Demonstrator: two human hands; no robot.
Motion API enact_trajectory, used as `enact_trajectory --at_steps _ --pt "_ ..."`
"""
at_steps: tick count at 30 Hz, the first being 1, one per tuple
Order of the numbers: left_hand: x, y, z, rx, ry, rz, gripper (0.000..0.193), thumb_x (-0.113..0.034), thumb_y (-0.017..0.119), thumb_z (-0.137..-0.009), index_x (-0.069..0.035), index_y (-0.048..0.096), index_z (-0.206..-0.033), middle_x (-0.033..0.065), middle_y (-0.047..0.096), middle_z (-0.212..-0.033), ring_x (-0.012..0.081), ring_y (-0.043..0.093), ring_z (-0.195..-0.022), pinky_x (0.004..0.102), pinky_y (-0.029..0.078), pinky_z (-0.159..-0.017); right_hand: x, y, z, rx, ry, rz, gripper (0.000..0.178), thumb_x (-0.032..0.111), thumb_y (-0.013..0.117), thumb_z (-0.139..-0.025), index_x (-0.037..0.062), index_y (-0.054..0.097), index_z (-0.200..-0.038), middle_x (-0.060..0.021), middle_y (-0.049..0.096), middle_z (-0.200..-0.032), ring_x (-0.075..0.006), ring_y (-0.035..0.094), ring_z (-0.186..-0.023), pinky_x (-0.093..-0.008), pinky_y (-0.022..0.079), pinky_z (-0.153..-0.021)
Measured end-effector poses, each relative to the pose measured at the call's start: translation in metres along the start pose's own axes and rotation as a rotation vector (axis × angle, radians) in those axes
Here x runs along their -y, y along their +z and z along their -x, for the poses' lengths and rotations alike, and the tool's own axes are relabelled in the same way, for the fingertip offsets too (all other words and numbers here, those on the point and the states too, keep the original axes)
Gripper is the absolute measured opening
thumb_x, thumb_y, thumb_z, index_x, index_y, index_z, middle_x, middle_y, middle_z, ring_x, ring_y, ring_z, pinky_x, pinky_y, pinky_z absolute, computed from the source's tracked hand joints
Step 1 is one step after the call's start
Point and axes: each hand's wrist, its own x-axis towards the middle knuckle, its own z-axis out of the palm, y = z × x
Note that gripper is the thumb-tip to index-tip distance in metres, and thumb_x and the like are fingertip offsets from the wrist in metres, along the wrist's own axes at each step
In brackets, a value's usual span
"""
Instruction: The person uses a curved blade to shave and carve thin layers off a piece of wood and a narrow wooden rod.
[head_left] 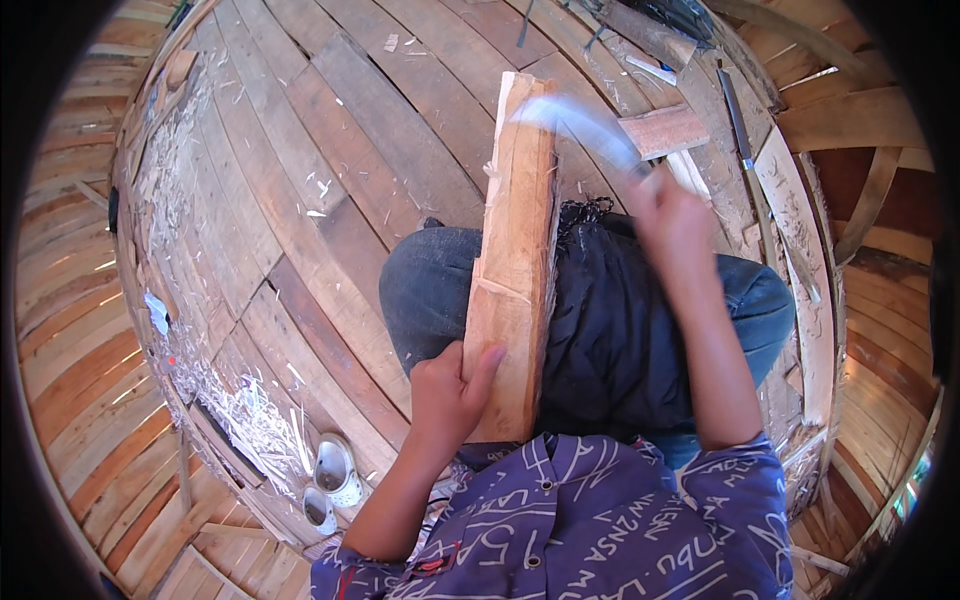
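Observation:
A long, squared block of wood (510, 300) leans upright over my lap, its near end close to my shirt and its far end over the floor. My left hand (450, 385) is closed round its lower left side, thumb lying on the face. In my right hand (672, 215) is the handle of a curved-bladed knife (590, 130). The blade is smeared by motion and crosses over the top of the block; whether it touches the wood I cannot tell. A thin sliver sticks out from the block's left edge.
I sit on a plank floor (330, 150). White wood shavings (255, 420) lie at the left, beside a pair of pale clogs (338, 470). A reddish board (665, 132), a long dark-handled tool (735, 115) and bark-edged slabs (810, 300) lie at the right.

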Motion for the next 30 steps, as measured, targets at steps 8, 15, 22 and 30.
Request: enact_trajectory --at_steps 8,15,22,30 --pt "0.009 0.008 0.004 -0.067 -0.014 0.05 0.04 -0.028 0.073 -0.089 0.002 0.058 -0.068 0.0205 0.051 -0.053 0.0354 0.056 -0.045 0.0382 0.04 -0.045 0.012 -0.043 0.016 0.29 0.031 -0.327 0.052 0.049 0.068 -0.089 -0.0014 0.063 -0.075 -0.0243 0.061 -0.064 -0.0435 0.063 -0.065 -0.0484 0.048 -0.057" --pt "0.004 0.009 0.003 -0.077 0.027 0.016 0.039 -0.028 0.074 -0.089 0.002 0.059 -0.069 0.0205 0.053 -0.054 0.0359 0.058 -0.047 0.0385 0.041 -0.045 0.041 -0.02 0.039 0.398 -0.3 -0.163 0.048 0.048 0.07 -0.086 0.0025 0.063 -0.072 -0.0191 0.062 -0.065 -0.0406 0.063 -0.064 -0.0469 0.051 -0.059" --pt "0.004 0.007 0.011 -0.047 -0.021 0.047 0.038 -0.029 0.074 -0.089 0.001 0.059 -0.07 0.0205 0.054 -0.054 0.0377 0.06 -0.05 0.039 0.043 -0.046 -0.13 -0.054 -0.121 -0.087 0.305 0.159 0.059 0.052 0.058 -0.093 -0.0054 0.07 -0.101 -0.0292 0.067 -0.086 -0.041 0.068 -0.084 -0.0468 0.051 -0.075" --pt "0.013 0.014 0.004 -0.054 0.022 0.02 0.041 -0.029 0.075 -0.088 0.001 0.057 -0.066 0.02 0.051 -0.051 0.0382 0.058 -0.048 0.0397 0.041 -0.045 -0.042 -0.054 -0.01 0.219 0.038 -0.277 0.046 0.039 0.073 -0.087 -0.003 0.065 -0.103 -0.0103 0.063 -0.069 -0.0166 0.061 -0.066 -0.0338 0.048 -0.062"
